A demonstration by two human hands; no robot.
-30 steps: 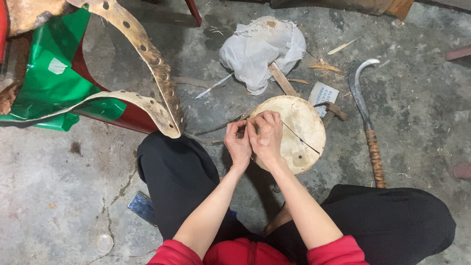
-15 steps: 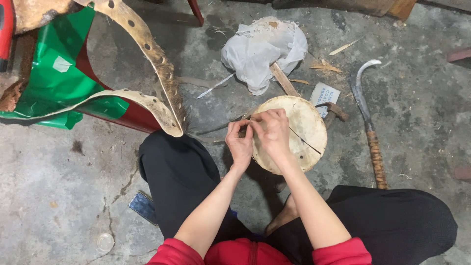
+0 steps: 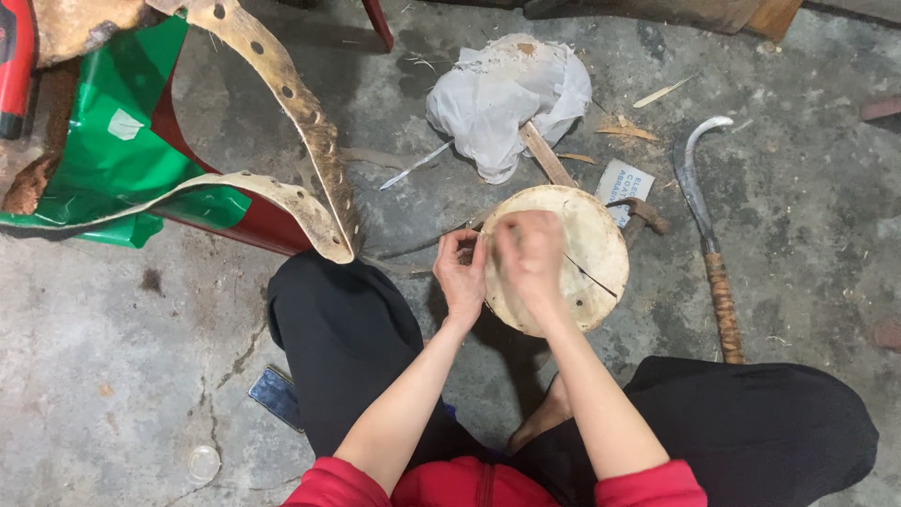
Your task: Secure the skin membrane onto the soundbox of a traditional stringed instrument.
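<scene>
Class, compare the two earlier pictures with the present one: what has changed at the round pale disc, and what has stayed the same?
The right hand has slid a little rightward over the round pale hide-covered disc and is now motion-blurred. The left hand stays pinching at the disc's left edge. Nothing was visibly picked up or released. The curved sickle with wrapped handle, white crumpled cloth and perforated hide strip lie as before.

Both hands at the disc point(image 3: 563, 258).
Left hand point(image 3: 462, 274) curled at its left rim, fingers pinched; right hand point(image 3: 527, 255) blurred, laid over its face, forearms bare.
</scene>
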